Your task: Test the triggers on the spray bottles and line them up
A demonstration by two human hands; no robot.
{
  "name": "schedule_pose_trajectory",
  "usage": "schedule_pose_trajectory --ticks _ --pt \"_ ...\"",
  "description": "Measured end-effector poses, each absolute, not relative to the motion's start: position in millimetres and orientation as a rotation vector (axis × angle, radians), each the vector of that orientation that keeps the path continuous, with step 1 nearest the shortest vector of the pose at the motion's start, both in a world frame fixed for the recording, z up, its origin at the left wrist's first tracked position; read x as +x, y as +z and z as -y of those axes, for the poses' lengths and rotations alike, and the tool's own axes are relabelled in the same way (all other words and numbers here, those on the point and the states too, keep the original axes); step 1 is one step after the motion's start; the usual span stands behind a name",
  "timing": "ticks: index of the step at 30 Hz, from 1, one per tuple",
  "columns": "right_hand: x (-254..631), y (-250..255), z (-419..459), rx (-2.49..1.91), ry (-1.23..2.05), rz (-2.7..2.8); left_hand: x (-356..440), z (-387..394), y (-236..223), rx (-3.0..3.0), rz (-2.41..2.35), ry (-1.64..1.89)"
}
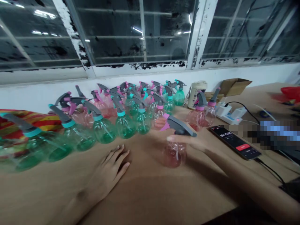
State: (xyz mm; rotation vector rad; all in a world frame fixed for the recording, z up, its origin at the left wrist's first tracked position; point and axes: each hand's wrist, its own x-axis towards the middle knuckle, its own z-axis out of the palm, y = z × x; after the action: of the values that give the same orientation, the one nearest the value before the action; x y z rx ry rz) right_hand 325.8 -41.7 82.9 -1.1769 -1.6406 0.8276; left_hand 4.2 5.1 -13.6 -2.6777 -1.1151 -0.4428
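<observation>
My right hand (187, 141) grips the neck of a pink spray bottle (174, 153) with a grey and pink trigger head, standing upright on the brown table (150, 193). My left hand (110, 170) lies flat on the table, fingers stretched out, holding nothing. Behind both hands stand several green and pink spray bottles (124, 122) in a crowd along the wall.
A phone (235, 142) with a timer screen lies right of the held bottle, its cable running off right. A white power strip (228, 114), a cardboard box (234, 86), a cream container (197, 92) and striped cloth (35, 120) sit around the table.
</observation>
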Motion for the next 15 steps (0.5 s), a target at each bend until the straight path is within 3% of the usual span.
schedule_pose_trajectory --ticks 15 --pt "306.0 61.4 34.2 -1.105 0.970 1.679 11.7 6.3 -2.3 -2.674 1.142 -0.368"
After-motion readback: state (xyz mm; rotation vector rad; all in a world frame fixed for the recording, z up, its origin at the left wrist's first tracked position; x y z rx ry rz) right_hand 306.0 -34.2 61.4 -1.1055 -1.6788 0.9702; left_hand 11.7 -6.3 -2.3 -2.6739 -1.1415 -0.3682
